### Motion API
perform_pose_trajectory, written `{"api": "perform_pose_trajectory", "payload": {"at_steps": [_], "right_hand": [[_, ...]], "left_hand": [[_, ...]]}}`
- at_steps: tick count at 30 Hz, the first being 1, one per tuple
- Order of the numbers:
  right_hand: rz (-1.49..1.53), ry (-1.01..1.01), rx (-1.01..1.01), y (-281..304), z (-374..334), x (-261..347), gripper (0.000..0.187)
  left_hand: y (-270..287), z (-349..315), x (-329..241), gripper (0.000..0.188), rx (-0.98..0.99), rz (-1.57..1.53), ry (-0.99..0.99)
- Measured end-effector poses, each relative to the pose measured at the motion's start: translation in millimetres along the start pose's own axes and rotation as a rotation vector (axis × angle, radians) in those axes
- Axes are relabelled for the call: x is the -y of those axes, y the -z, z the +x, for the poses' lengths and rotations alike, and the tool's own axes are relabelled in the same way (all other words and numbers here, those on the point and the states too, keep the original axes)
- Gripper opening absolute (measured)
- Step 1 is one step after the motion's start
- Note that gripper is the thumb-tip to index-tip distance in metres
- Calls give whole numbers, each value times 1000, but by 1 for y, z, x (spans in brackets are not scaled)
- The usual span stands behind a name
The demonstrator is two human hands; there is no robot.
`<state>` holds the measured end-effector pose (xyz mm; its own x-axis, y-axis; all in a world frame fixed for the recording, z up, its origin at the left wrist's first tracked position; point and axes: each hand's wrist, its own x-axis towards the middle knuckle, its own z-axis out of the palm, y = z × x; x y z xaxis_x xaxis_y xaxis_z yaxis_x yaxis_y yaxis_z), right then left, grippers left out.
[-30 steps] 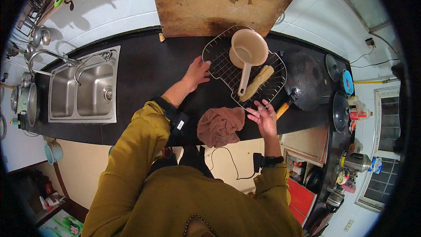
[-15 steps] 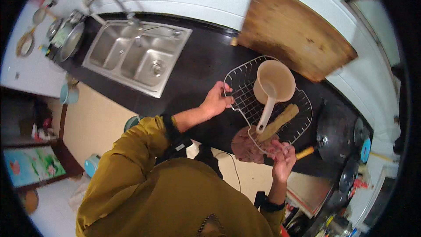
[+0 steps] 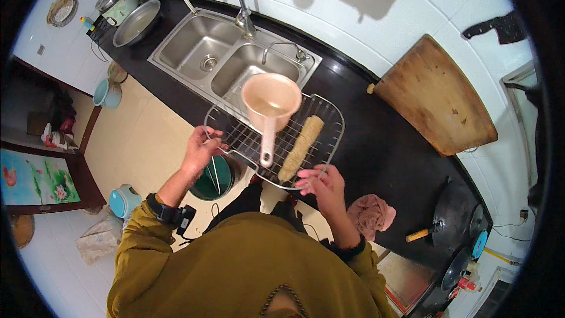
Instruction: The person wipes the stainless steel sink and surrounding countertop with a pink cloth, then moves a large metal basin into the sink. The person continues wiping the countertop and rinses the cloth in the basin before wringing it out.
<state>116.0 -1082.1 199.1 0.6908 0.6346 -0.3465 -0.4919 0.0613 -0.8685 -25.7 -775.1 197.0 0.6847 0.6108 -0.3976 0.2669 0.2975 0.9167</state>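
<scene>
A silver wire basket (image 3: 327, 135) hangs between my hands, over the counter's front edge and the near rim of the sink. My left hand (image 3: 201, 151) is closed on its left rim. My right hand (image 3: 325, 188) grips the near right rim, thumb and fingers round the wire. Inside the basket lies a pale pink plastic water dipper (image 3: 272, 106), its handle toward me. To the right of the dipper rests a long tan loofah-like scrubber (image 3: 302, 147), slanting across the wire grid.
A double steel sink (image 3: 194, 41) with a tall faucet (image 3: 245, 20) lies just beyond the basket. On the black counter (image 3: 365, 135) are a crumpled pink cloth (image 3: 372, 215), a wooden cutting board (image 3: 438, 97) against the wall, and a black wok (image 3: 450, 209). A green bucket (image 3: 213, 185) stands below.
Both hands have carried the basket leftward, from the counter by the cutting board to the sink. The pink cloth, formerly partly under the basket, now lies uncovered.
</scene>
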Motion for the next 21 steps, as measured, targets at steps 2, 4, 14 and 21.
{"api": "perform_pose_trajectory", "payload": {"at_steps": [2,4,14,21], "right_hand": [[5,4,30,-24,27,-5,27],[29,-2,52,-44,59,-9,27],[7,-21,-24,-87,177,-22,18],[-35,-1,-116,-87,223,-28,23]], "left_hand": [[28,15,-7,25,-36,9,-18],[51,35,-13,25,-63,39,-44],[94,171,-22,23,-40,90,-7],[83,242,-13,22,-6,13,-39]]}}
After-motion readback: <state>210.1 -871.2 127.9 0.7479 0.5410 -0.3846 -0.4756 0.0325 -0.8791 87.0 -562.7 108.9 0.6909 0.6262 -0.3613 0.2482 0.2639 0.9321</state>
